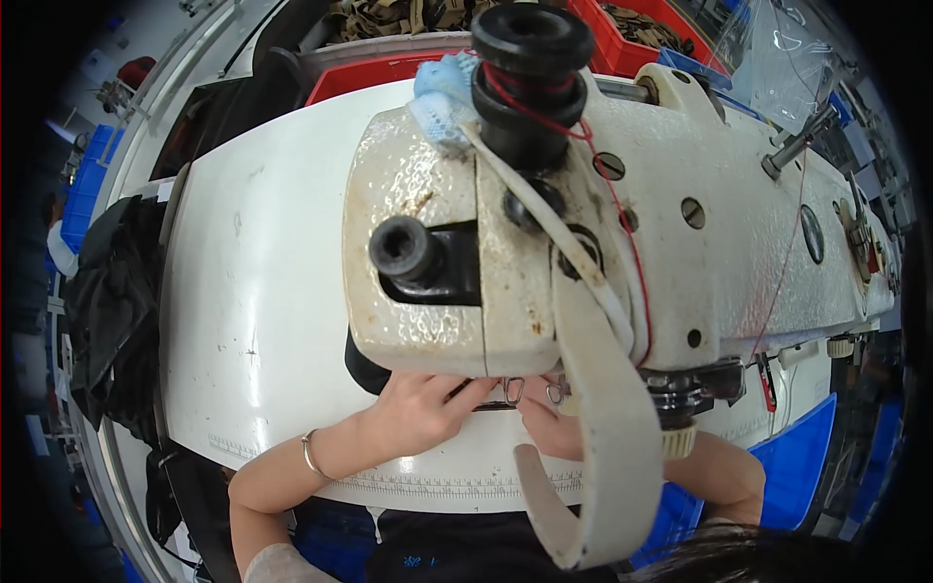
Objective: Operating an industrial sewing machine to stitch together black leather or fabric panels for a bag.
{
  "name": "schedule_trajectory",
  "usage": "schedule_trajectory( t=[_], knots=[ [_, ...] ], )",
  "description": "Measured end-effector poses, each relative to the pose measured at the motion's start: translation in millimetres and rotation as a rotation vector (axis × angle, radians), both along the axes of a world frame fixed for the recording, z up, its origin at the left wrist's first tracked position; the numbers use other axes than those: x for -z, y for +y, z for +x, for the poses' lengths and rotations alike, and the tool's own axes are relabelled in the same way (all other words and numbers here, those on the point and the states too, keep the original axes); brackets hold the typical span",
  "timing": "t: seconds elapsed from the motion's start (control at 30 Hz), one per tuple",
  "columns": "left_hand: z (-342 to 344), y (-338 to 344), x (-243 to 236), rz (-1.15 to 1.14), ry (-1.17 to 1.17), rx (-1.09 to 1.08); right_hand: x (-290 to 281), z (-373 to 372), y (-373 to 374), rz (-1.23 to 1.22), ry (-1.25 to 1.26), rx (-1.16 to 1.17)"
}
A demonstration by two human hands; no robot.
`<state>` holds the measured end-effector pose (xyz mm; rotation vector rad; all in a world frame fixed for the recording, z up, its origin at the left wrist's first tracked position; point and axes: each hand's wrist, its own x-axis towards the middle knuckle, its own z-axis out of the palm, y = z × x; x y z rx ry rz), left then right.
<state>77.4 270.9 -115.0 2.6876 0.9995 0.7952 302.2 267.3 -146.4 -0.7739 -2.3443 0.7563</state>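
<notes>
A white sewing machine head [418, 165] with a black knob and red thread fills the upper middle. My left hand [428, 413] is at the front of the machine, fingers curled onto a narrow dark piece [493, 404] on the white table [248, 291]; the fingertips are partly hidden. My right hand [549, 423] is opposite, beside the metal foot parts [515, 389], largely hidden behind the machine and its curved white lever [607, 466]; I cannot make out what its fingers hold. A larger black item [362, 364] shows under the head's left side.
Black cloth [112, 291] hangs over the table's left side. Red bins [617, 53] of tan pieces stand behind. A blue bin [797, 457] is at the lower right, near a red-handled tool [766, 389]. A co-worker [60, 233] is at the far left.
</notes>
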Motion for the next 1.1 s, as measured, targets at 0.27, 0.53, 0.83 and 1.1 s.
schedule_trajectory(
  t=[0.27,0.53,0.83,1.1],
  knots=[
    [-15.2,4.1,6.7,-0.743,-0.265,-0.301,13.7,1.0,9.7,0.400,-0.527,-0.080],
    [1.0,-3.0,4.1,-0.106,-0.085,-0.013,6.4,0.9,3.1,0.176,-0.147,0.148],
    [-9.8,-9.9,25.4,-0.054,-0.015,0.013,5.3,7.1,2.1,0.364,-0.269,0.026],
    [-11.9,-6.0,31.3,-0.073,-0.010,0.061,-0.3,6.9,7.7,0.487,-0.182,0.046]
  ],
)
